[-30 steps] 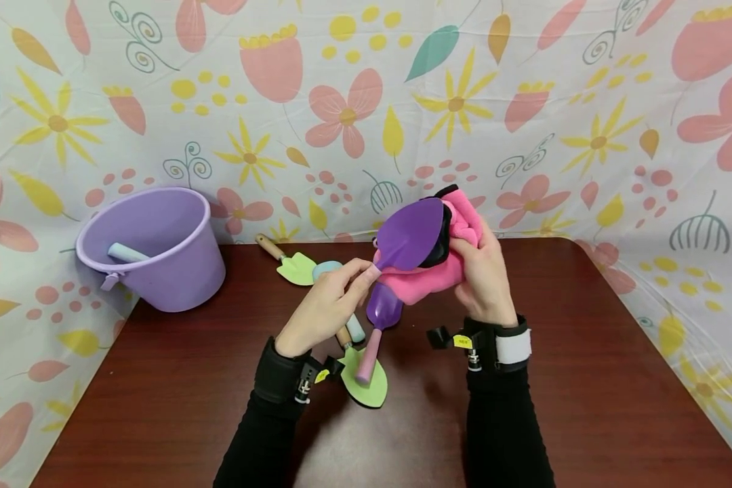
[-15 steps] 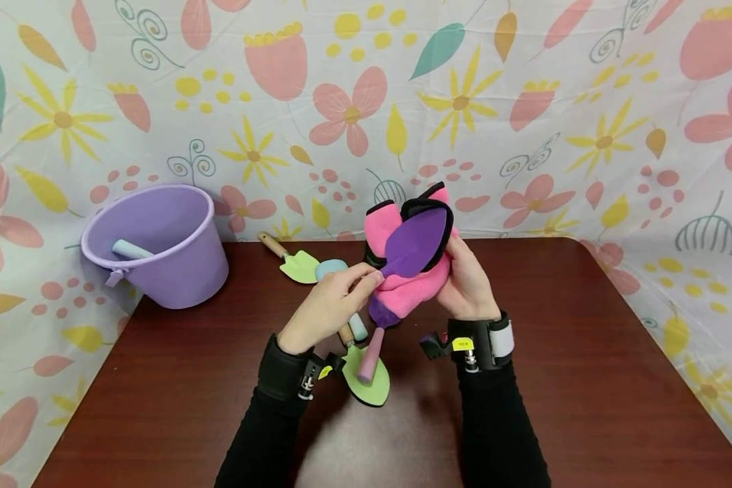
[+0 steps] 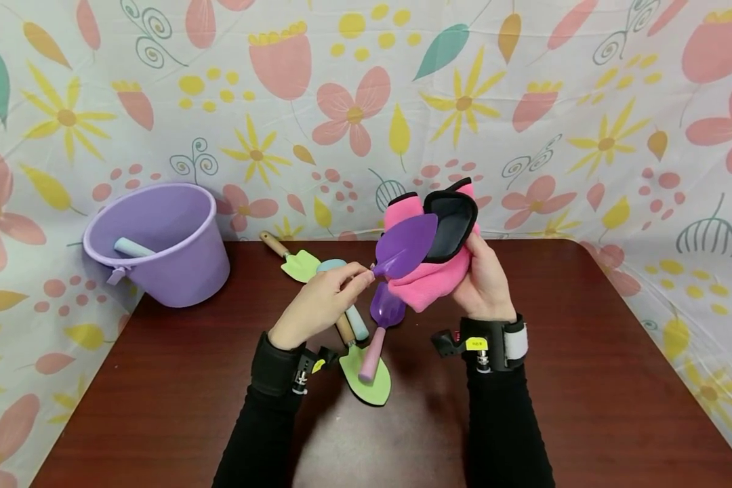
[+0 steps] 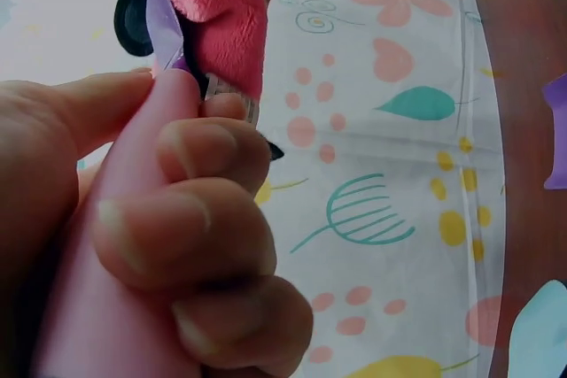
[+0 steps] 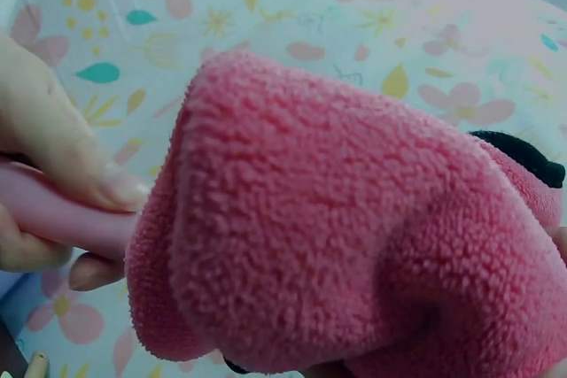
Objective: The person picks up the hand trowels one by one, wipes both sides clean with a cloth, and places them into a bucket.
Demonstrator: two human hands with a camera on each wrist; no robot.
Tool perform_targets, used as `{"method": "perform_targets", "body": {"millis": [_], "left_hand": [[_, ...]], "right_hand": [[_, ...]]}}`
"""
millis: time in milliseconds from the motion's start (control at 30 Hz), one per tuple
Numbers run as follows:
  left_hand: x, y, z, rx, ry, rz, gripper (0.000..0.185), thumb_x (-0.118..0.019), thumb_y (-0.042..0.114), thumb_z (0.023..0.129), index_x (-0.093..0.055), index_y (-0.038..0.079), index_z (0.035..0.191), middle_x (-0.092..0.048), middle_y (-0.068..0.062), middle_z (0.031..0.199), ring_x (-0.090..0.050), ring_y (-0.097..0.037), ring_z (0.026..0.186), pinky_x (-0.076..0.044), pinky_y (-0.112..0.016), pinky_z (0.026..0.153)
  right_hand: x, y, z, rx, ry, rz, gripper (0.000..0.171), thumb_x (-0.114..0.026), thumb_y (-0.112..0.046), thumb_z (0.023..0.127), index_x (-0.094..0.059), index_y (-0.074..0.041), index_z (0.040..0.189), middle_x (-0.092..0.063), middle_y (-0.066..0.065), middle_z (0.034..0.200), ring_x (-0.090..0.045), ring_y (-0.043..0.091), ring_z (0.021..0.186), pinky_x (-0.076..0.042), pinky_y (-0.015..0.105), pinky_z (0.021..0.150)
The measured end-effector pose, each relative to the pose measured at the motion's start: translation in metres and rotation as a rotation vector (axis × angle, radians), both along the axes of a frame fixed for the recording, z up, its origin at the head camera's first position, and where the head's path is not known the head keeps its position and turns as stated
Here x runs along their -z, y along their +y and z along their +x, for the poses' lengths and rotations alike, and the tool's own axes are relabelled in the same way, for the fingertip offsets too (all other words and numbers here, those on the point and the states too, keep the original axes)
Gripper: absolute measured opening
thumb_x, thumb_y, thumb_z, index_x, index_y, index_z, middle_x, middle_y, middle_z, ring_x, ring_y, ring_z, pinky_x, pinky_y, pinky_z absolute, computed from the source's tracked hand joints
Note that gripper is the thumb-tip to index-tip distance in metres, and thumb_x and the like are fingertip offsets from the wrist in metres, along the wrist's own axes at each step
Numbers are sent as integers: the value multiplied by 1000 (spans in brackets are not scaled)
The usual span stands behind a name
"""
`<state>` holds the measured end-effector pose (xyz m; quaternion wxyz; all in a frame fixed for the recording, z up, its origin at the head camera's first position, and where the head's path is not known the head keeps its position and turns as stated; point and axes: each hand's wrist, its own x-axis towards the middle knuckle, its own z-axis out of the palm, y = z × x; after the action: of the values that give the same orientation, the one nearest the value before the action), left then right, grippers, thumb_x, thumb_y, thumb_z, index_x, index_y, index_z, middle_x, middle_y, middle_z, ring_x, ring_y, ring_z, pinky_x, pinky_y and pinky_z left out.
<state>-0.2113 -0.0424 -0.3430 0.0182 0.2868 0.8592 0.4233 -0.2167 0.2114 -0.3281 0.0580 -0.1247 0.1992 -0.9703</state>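
Note:
In the head view, my left hand (image 3: 317,305) grips a hand trowel with a purple blade (image 3: 406,244), raised over the table. Its pink handle (image 4: 133,219) runs through my curled fingers in the left wrist view. My right hand (image 3: 484,285) holds a bunched pink fleece cloth (image 3: 430,281) with black edging and a black lining (image 3: 453,227). The cloth sits close behind and to the right of the blade; I cannot tell whether they touch. Its fluffy outer side fills much of the right wrist view, hiding most of my right fingers.
On the brown table (image 3: 585,379) lie a purple scoop (image 3: 388,306), two green trowels, one near (image 3: 371,386) and one far (image 3: 301,266), and a light blue tool (image 3: 356,324). A lilac bucket (image 3: 189,261) at the left has a light blue handle (image 3: 133,248) inside. Patterned fabric (image 3: 354,81) hangs behind.
The cloth first went left behind the trowel blade, then back to the right with my right hand. More black lining shows now. The trowel has shifted slightly left and lower.

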Motion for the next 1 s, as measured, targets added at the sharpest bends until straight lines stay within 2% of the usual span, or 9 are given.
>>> {"method": "perform_targets", "body": {"millis": [200, 400, 500, 700, 800, 1000], "left_hand": [[-2, -7, -1, -31, 12, -33, 31, -43, 48, 103, -65, 27, 105, -57, 6, 86, -52, -11, 77, -44, -34, 71], [-2, -14, -4, -54, 29, -18, 29, -44, 43, 104, -64, 22, 100, -47, 2, 74, -45, -13, 64, -39, -33, 63], [-3, -15, -5, -68, 41, 7, 29, -45, 42, 104, -64, 21, 97, -45, 2, 70, -42, -13, 58, -37, -32, 60], [-4, -12, -5, -84, 60, 60, 31, -45, 45, 103, -65, 22, 102, -50, 3, 70, -45, -13, 58, -39, -32, 59], [-4, -9, -4, -80, 66, 90, 31, -45, 45, 103, -66, 22, 104, -52, 5, 71, -46, -12, 60, -39, -32, 59], [-4, -5, -1, -51, 114, 148, 30, -45, 44, 103, -66, 23, 106, -40, 4, 61, -38, -10, 53, -34, -29, 54]], "right_hand": [[-3, 6, 0, -11, 22, -93, 19, -42, -7, 104, -55, 4, 114, -56, 13, 116, -60, 27, 101, -48, 35, 90], [-4, 13, -1, -19, 4, -245, 20, -44, -5, 104, -55, 5, 117, -57, 16, 117, -58, 31, 106, -45, 39, 94], [-3, 14, -2, -44, -14, -265, 22, -45, -7, 104, -56, 4, 119, -57, 16, 119, -58, 31, 108, -44, 39, 96], [-1, 9, -2, -126, -16, -122, 27, -43, -11, 104, -54, 0, 127, -57, 14, 127, -56, 27, 115, -40, 36, 102], [1, 4, -2, -159, -7, -59, 28, -43, -13, 105, -56, -1, 126, -57, 14, 127, -56, 26, 114, -42, 35, 101], [3, -8, -3, -237, -4, -48, 29, -43, -19, 105, -60, -2, 121, -58, 11, 123, -56, 23, 112, -46, 34, 95]]}}
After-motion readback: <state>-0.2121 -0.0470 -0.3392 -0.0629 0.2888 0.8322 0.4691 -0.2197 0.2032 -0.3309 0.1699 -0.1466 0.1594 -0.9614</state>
